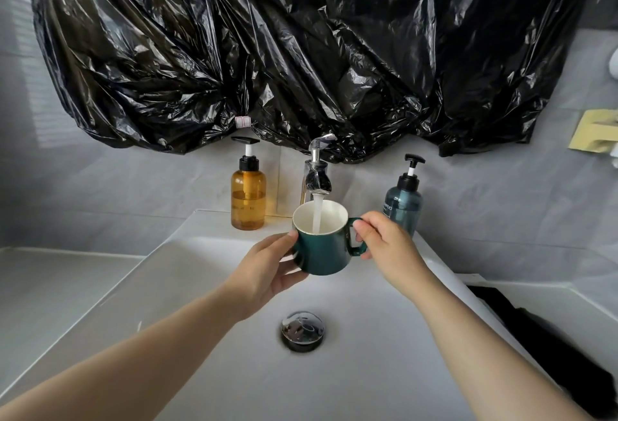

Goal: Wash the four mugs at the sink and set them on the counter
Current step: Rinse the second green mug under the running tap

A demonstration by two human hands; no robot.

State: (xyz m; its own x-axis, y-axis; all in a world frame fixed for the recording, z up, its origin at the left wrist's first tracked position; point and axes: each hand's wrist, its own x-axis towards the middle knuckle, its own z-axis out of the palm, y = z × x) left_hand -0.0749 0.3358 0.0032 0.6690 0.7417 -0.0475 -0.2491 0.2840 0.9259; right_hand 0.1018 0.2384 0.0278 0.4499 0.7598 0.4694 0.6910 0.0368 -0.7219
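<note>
Dark green glossy mug (322,253), white inside, pale rim, loop handle.

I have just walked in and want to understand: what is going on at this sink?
A person holds a dark green mug under the running faucet, over the white sink. The left hand cups the mug's body; the right hand pinches its handle. An amber pump bottle and a blue pump bottle stand behind. No other mugs show.

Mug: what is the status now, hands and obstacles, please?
Left hand grips mug body, right hand pinches handle. Mug held under tap, water running in. Nothing blocks it.
</note>
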